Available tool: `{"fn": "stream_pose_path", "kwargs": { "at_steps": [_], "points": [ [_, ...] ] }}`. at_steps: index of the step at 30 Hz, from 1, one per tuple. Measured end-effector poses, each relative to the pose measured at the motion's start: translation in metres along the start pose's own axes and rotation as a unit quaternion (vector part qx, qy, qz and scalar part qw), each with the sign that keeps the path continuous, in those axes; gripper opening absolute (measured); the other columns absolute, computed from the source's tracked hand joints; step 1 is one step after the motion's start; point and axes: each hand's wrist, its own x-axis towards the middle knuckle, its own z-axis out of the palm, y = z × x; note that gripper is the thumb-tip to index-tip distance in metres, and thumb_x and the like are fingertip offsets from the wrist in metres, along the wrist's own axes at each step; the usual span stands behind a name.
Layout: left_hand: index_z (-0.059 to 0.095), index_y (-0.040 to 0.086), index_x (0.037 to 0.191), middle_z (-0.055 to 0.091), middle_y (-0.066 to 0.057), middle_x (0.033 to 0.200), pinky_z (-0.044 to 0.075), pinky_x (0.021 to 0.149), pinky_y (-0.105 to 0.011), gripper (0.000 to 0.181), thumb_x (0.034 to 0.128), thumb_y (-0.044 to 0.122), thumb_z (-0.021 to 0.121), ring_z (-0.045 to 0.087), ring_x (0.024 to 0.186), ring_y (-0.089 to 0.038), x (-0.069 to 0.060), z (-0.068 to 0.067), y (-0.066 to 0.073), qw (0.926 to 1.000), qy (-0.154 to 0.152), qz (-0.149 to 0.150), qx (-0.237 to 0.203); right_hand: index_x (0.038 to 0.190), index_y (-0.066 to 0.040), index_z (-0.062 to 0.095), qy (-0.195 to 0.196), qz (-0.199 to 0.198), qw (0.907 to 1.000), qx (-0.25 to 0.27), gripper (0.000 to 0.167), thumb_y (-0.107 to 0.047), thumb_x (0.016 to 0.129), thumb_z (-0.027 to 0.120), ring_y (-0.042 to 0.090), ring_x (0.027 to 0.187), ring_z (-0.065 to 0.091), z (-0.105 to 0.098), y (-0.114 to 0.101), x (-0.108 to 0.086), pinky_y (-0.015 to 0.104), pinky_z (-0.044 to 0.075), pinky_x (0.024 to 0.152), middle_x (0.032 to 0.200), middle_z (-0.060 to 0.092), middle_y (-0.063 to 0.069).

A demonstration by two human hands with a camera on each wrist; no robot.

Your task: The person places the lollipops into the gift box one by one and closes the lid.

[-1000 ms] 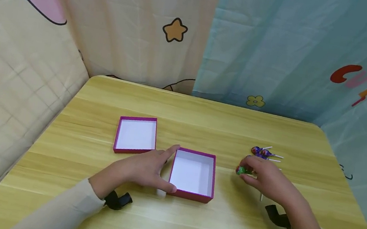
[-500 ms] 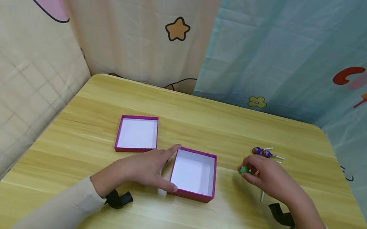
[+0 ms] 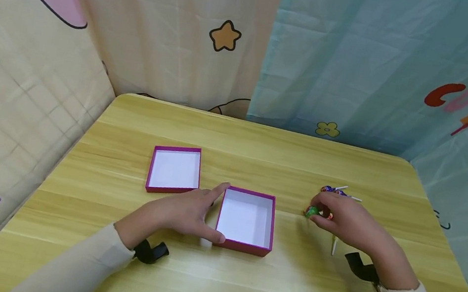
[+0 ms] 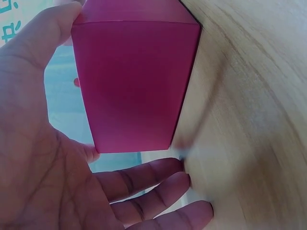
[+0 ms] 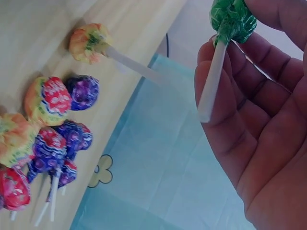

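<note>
In the head view, my left hand (image 3: 186,214) holds the left side of an open magenta box (image 3: 242,248), thumb on its near corner and index finger on its far one. The left wrist view has the box's side (image 4: 136,86) close up, the other fingers spread towards the tabletop. To the right of the box, my right hand (image 3: 353,225) pinches a green lollipop (image 3: 311,211). The right wrist view shows the green wrapper (image 5: 230,19) at the fingertips, its white stick hanging free. Purple (image 5: 49,148), yellow-orange (image 5: 89,43) and red (image 5: 14,188) lollipops lie nearby.
A shallower magenta tray or lid (image 3: 171,190), white inside, lies behind and left of the box. Printed curtains (image 3: 226,75) hang beyond the table's far edge. Dark straps (image 3: 150,252) stick out at both wrists.
My right hand has shifted slightly right and farther back with the green lollipop. A lollipop stick below that hand shows more fully. My left hand and the box stay in place.
</note>
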Motion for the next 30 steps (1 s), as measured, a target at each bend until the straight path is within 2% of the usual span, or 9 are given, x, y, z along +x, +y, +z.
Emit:
{"fn": "stream_pose_path", "kwargs": {
  "at_steps": [5,11,18,24,30],
  "points": [
    [0.005,0.026,0.161,0.04,-0.005,0.154,0.035,0.11,-0.043,0.125,0.0681,0.079,0.07,0.038,0.139,-0.021,0.001,0.0,0.0,1.0,-0.004,0.001,-0.008,0.098,-0.019,0.065,0.001,0.005,0.9998,0.02,0.018,-0.012,0.087,0.077,0.005,0.07,0.049,-0.01,-0.001,0.002,0.026,0.046,0.061,0.079,0.054,-0.015],
    [0.005,0.025,0.161,0.039,-0.005,0.154,0.035,0.11,-0.043,0.125,0.0685,0.078,0.07,0.038,0.139,-0.02,0.001,0.001,0.0,0.9999,-0.002,0.004,-0.012,0.1,-0.018,0.065,-0.013,0.013,0.9991,0.039,0.013,-0.013,0.091,0.074,0.004,0.072,0.053,-0.014,-0.004,0.006,0.027,0.048,0.064,0.082,0.058,-0.015],
    [0.005,0.025,0.161,0.039,-0.005,0.155,0.034,0.111,-0.042,0.125,0.0681,0.079,0.069,0.038,0.139,-0.02,0.001,0.002,0.0,0.9999,0.0,0.006,-0.011,0.098,-0.022,0.065,-0.022,0.003,0.9985,0.051,0.016,-0.014,0.089,0.076,0.005,0.069,0.052,-0.009,-0.006,0.015,0.026,0.047,0.061,0.079,0.058,-0.014],
    [0.005,0.028,0.161,0.04,-0.004,0.154,0.036,0.11,-0.044,0.126,0.0664,0.081,0.068,0.039,0.138,-0.02,0.0,0.001,0.0,1.0,0.0,0.001,-0.006,0.101,-0.021,0.065,-0.038,0.0,0.9973,0.064,0.017,-0.016,0.089,0.076,0.006,0.072,0.055,-0.009,-0.012,0.023,0.026,0.05,0.064,0.086,0.062,-0.015],
    [0.005,0.027,0.161,0.04,-0.004,0.154,0.036,0.11,-0.043,0.126,0.0661,0.081,0.069,0.039,0.139,-0.02,-0.001,-0.001,-0.001,0.9999,-0.001,0.0,-0.011,0.101,-0.021,0.065,-0.05,-0.026,0.9958,0.073,0.013,-0.019,0.092,0.073,0.006,0.075,0.055,-0.011,-0.02,0.032,0.026,0.05,0.063,0.087,0.06,-0.015]
  ]
}}
